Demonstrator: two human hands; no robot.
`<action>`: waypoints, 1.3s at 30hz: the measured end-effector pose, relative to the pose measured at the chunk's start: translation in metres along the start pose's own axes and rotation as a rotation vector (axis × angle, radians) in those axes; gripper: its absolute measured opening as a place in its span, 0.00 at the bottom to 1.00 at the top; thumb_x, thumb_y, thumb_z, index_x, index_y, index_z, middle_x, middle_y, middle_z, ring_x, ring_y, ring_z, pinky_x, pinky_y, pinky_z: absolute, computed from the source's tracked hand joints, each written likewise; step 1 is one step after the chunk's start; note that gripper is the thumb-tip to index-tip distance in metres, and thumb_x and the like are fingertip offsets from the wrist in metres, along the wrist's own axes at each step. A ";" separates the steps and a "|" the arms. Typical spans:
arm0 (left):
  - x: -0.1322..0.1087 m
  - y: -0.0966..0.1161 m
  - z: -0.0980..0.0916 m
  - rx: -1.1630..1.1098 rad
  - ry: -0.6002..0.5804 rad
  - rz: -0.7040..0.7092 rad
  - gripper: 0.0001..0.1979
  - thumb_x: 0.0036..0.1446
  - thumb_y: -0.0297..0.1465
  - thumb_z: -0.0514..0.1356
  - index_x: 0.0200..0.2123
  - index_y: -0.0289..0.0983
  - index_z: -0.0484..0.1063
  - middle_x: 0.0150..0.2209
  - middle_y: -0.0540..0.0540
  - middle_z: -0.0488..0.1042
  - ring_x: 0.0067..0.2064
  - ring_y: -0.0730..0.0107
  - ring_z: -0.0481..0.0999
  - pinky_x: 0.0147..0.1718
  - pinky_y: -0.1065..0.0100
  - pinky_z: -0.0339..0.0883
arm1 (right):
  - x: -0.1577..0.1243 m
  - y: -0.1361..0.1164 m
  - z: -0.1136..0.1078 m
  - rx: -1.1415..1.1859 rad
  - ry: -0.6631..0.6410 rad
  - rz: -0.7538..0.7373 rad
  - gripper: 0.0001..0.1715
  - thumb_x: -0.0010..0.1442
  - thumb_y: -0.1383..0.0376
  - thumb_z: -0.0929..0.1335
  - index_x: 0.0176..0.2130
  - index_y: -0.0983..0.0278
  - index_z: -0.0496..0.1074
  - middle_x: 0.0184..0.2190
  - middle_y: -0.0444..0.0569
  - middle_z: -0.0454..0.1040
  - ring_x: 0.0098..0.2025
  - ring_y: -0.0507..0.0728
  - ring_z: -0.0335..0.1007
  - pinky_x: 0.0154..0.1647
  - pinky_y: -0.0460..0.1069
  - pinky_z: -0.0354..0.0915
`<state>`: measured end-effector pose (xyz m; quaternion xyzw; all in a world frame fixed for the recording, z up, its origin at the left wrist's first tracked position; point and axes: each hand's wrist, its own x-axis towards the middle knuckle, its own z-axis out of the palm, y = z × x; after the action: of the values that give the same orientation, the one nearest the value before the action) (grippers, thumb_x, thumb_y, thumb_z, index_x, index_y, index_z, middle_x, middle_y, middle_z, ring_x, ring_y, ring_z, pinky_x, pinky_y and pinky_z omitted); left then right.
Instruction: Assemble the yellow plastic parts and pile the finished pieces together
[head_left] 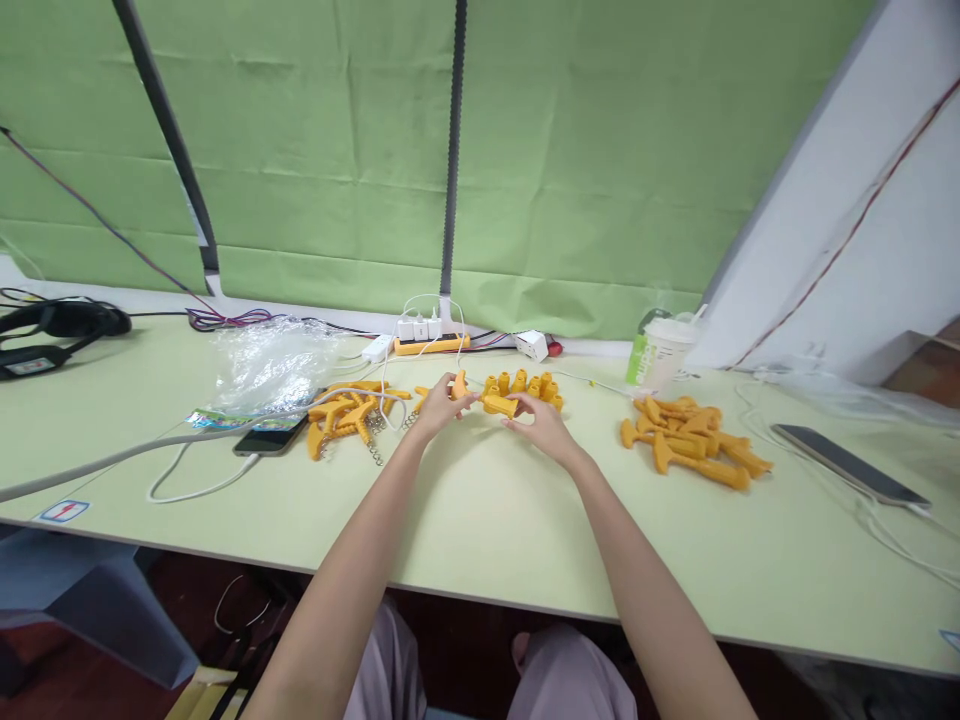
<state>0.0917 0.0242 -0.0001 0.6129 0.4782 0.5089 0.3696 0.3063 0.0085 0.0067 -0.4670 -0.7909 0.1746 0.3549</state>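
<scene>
Between the fingers of my left hand is the yellow T-shaped handle of a corkscrew. My right hand grips a yellow plastic sleeve, its end pointing at the handle. The two parts meet or nearly meet; whether the screw is inside the sleeve I cannot tell. Just behind my hands, several yellow sleeves stand upright in a cluster. To the left lies a pile of yellow corkscrews with bare metal spirals. On the right is a heap of yellow corkscrews with sleeves over their screws.
A phone with a white cable lies left, near crumpled clear plastic. Another phone lies right. At the back are a power strip and a drink cup. Headphones rest far left. A grey cable crosses the left side.
</scene>
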 end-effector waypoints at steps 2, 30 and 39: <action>0.003 -0.005 0.001 0.018 0.007 0.001 0.24 0.45 0.42 0.67 0.40 0.37 0.63 0.26 0.52 0.71 0.22 0.77 0.69 0.22 0.73 0.63 | 0.000 0.000 0.001 -0.017 -0.001 -0.003 0.21 0.53 0.60 0.70 0.48 0.61 0.70 0.37 0.47 0.76 0.41 0.57 0.72 0.50 0.56 0.64; 0.001 0.007 -0.003 -0.284 -0.101 0.126 0.22 0.50 0.49 0.61 0.37 0.36 0.65 0.23 0.51 0.71 0.20 0.78 0.68 0.22 0.72 0.63 | -0.002 -0.005 -0.002 0.174 -0.039 0.162 0.25 0.59 0.43 0.61 0.37 0.59 0.72 0.37 0.51 0.79 0.35 0.63 0.76 0.46 0.61 0.66; -0.002 0.012 -0.003 -0.244 -0.097 0.076 0.22 0.52 0.49 0.59 0.39 0.36 0.65 0.25 0.51 0.72 0.20 0.78 0.68 0.24 0.72 0.61 | -0.003 -0.019 -0.001 -0.112 0.222 -0.085 0.28 0.59 0.49 0.64 0.55 0.57 0.63 0.53 0.50 0.71 0.52 0.62 0.67 0.57 0.60 0.54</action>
<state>0.0914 0.0189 0.0107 0.6047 0.3709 0.5469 0.4446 0.2964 -0.0034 0.0182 -0.4684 -0.7744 0.0623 0.4208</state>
